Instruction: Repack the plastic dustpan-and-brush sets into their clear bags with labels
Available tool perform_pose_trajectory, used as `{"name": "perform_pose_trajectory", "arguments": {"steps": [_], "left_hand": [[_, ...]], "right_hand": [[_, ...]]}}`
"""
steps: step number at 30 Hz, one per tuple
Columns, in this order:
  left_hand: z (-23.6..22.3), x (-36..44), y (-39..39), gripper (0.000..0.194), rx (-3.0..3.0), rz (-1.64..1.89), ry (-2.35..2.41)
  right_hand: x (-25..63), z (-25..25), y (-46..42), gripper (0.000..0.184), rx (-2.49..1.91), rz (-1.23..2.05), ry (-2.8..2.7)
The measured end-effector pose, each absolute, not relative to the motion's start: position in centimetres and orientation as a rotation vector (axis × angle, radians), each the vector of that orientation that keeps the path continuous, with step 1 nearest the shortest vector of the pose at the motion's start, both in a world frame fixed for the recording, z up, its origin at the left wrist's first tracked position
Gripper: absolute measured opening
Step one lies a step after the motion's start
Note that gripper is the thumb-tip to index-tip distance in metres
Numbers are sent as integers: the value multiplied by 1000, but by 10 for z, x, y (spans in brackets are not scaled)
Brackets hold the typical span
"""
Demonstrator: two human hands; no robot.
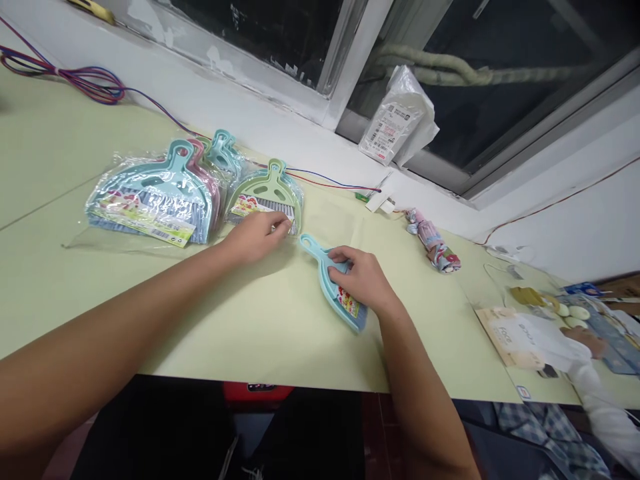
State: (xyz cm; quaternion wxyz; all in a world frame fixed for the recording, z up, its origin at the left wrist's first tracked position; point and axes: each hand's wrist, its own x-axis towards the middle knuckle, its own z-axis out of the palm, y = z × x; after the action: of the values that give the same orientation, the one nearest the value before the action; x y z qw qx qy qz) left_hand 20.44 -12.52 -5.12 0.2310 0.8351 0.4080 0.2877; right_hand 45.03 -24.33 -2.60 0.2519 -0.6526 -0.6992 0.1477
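A small light-blue dustpan [325, 283] with a grey-bristled brush and a printed card stands tilted over the table, its handle pointing up and left. My right hand [363, 277] grips it from the right side, fingers over the pan. To its left, my left hand [260, 237] has its fingers curled together in front of a green dustpan [263, 183] with a brush; whatever they may pinch is too small to make out. Further left lies a stack of bagged dustpan sets, a blue dustpan [165, 180] on top and pink behind. Clear plastic film [333, 223] lies beyond my right hand.
Coiled red and blue wires [95, 83] run along the wall. A plastic-wrapped package [397, 120] leans on the window sill. A rolled patterned cloth item [433, 243] lies right. At far right, another person's hand [585, 340] is beside a Foca-marked packet [510, 333].
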Motion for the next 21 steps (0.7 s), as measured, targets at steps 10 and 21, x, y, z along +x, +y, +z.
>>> {"name": "perform_pose_trajectory", "arguments": {"steps": [10,21], "left_hand": [[-54,265,-121,43,2837,650,892],[-75,304,-95,31,3246,594,969]], "right_hand": [[522,-7,-242,32,-2143,21,-1674],[575,-26,-232,31,-2453,-60,-1630]]}}
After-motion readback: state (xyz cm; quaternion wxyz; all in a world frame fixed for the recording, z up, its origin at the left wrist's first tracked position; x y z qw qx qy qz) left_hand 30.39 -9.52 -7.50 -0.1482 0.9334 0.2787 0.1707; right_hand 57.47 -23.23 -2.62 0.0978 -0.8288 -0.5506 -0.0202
